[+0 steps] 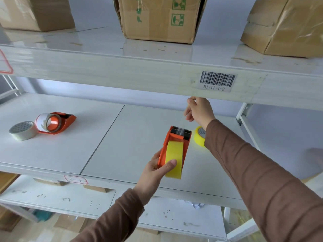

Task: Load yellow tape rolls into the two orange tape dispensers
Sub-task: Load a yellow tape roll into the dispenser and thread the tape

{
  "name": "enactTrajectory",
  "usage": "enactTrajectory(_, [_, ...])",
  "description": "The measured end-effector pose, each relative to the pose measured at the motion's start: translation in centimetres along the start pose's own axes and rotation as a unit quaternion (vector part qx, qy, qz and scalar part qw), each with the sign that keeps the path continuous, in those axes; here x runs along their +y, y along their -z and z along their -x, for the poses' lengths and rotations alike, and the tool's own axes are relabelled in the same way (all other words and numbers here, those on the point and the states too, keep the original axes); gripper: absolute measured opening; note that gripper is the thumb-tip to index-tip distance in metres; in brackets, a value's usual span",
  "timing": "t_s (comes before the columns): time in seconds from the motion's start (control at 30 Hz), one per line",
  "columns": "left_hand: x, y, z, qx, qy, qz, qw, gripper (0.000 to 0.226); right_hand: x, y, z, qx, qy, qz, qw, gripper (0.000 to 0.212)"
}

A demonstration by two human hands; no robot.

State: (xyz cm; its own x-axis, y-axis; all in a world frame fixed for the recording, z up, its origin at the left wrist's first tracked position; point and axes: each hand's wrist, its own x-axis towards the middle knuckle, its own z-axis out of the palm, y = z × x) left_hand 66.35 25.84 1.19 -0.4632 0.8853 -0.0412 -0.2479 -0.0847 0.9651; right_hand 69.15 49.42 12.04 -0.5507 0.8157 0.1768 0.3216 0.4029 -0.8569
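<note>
An orange tape dispenser (176, 138) with a yellow tape roll (173, 154) seated in it is held just above the middle shelf by my left hand (157, 167), thumb pressed on the roll. My right hand (199, 109) pinches the thin clear end of the tape (182, 126), which runs up from the dispenser's black toothed blade. A second yellow roll (199, 136) lies on the shelf behind my right forearm, partly hidden. At the far left a second orange dispenser (59, 122) lies on its side with a pale roll in it.
A grey tape roll (22, 131) lies flat beside the left dispenser. The white shelf (52, 151) has an upper shelf beam with a barcode label (216, 81) just above my right hand. Cardboard boxes (160, 18) stand on the upper shelf.
</note>
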Motion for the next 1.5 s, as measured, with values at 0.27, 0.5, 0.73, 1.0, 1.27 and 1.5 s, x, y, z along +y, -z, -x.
enactTrajectory(0.27, [0.0,0.1,0.1,0.005,-0.018,-0.059,0.998,0.051,0.4,-0.6,-1.1,-0.016,-0.031,-0.051,0.998,0.019])
enactTrajectory(0.5, [-0.7,1.0,0.0,-0.013,-0.045,-0.087,0.995,0.043,1.1,-0.4,-1.3,0.027,-0.065,-0.101,0.992,0.018])
enactTrajectory(0.73, [-1.9,0.9,-0.3,0.009,-0.041,-0.108,0.993,0.052,1.7,-0.2,-1.6,0.028,-0.067,-0.105,0.992,0.024])
enactTrajectory(1.0, [-1.3,1.4,-0.7,-0.046,-0.079,-0.134,0.987,0.054,2.2,0.5,-2.0,0.054,-0.070,-0.108,0.990,0.020])
enactTrajectory(1.27, [-0.2,1.1,-0.7,0.078,-0.106,-0.157,0.979,0.049,1.7,0.0,-2.5,0.055,-0.076,-0.154,0.984,0.024])
enactTrajectory(1.5, [-0.1,1.3,0.3,-0.010,-0.077,-0.124,0.989,0.030,0.5,-0.2,-2.0,0.010,-0.036,-0.131,0.991,0.033])
